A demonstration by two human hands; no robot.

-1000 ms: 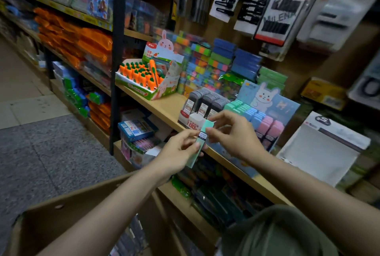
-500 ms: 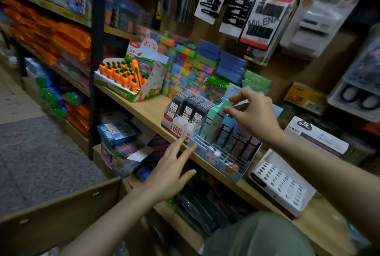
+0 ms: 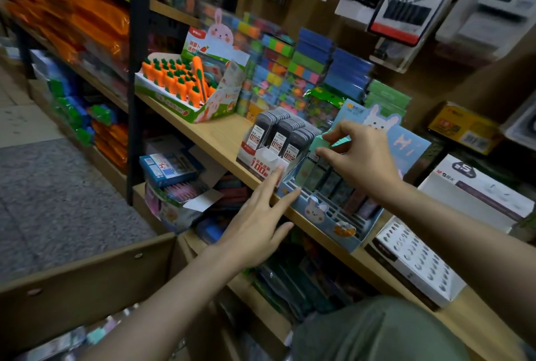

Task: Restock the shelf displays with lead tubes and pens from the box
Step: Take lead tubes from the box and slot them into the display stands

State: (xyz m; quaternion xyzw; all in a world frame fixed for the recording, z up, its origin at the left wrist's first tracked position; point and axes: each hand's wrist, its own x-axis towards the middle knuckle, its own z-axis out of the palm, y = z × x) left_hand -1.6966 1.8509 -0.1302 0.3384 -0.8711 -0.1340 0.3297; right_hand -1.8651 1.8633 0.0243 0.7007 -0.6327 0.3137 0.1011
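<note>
Wooden shelf running from upper left to lower right, stocked with stationery; cardboard box at lower left, its open top facing the camera, small blurred packets visible inside. On the shelf, from left: carrot display with orange carrot-shaped items upright in rows; grey lead tube display with dark tubes standing in three rows; blue rabbit display, a slotted tray with a rabbit backing card, standing just beside the grey one; white slotted tray at the shelf's front edge to the right. Left hand reaching toward the near left corner of the blue rabbit display, fingers straight and spread apart, fingertips at or just short of the tray's corner; contact cannot be told. Right hand over the back left rows of the blue rabbit display, thumb and forefinger pinching the top of a mint-green lead tube, which stands upright in the tray among other tubes
</note>
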